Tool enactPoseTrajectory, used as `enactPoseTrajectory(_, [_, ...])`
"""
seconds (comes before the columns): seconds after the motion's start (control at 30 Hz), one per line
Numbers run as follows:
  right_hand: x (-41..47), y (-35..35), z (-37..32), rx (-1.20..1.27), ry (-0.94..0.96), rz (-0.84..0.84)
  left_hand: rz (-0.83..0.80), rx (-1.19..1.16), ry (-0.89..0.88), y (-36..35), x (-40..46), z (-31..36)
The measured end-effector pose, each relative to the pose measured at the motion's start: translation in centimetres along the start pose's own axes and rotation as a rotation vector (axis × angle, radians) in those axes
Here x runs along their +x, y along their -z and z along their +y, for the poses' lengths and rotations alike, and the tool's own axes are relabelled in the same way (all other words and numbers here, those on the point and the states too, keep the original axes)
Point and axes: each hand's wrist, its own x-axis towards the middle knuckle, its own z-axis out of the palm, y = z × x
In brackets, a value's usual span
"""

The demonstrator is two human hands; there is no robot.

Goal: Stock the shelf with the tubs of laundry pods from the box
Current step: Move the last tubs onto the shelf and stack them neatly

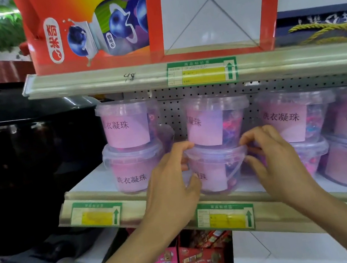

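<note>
I have both hands on the lower tub on the shelf: left hand at 9 o'clock, right hand at 3 o'clock, fingers curled round its lid rim, another tub stacked on it.

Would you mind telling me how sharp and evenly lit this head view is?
Head view: soft motion blur throughout, so the price tags are unreadable; wide-angle bending tilts the shelf edge; glare streaks the black pot at left; both hands, left hand and right hand, are evenly lit.
</note>
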Motion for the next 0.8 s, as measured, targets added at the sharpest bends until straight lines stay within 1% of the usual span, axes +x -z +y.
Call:
enactPoseTrajectory(0.1, [0.0, 0.4, 0.2, 0.028, -0.03, -0.02, 0.098, 0.007, 0.016, 0.6, -0.5, -0.3])
enactPoseTrajectory(0.13, [-0.2, 0.5, 0.1, 0.031, -0.048, -0.023, 0.105, -0.001, 0.036, 0.7, -0.5, -0.4])
enactPoseTrajectory(0.2, [-0.9, 0.5, -0.4, 0.005, -0.068, -0.034, 0.03, -0.014, 0.063, 0.7, -0.1, -0.4])
enactPoseTrajectory(0.3, [-1.6, 0.1, -1.1, -0.02, -0.07, -0.064, -0.164, -0.13, 0.107, 0.0, 0.8, -0.2])
enactPoseTrajectory(0.37, [-1.5, -0.2, -1.3, 0.009, -0.083, -0.073, -0.211, -0.226, 0.176, -0.4, 1.5, -0.2])
enactPoseTrajectory(0.47, [-0.9, -0.3, -1.0, 0.091, -0.158, -0.087, -0.145, -0.212, 0.186, -0.7, 1.5, -0.4])
enactPoseTrajectory(0.53, [-0.5, -0.4, -0.9, 0.201, -0.228, -0.119, -0.075, -0.154, 0.175, -0.4, 1.0, -0.3])
enactPoseTrajectory(0.63, [0.0, -0.8, -0.6, 0.325, -0.266, -0.177, 0.005, -0.06, 0.15, 0.0, 0.4, -0.3])
enactPoseTrajectory(0.73, [0.3, -0.6, -0.4, 0.402, -0.299, -0.228, 0.035, -0.026, 0.15, 0.1, 0.4, -0.4])
enactPoseTrajectory(0.8, [0.1, -0.5, -0.5, 0.391, -0.299, -0.237, 0.022, -0.026, 0.157, -0.1, 0.3, -0.3])
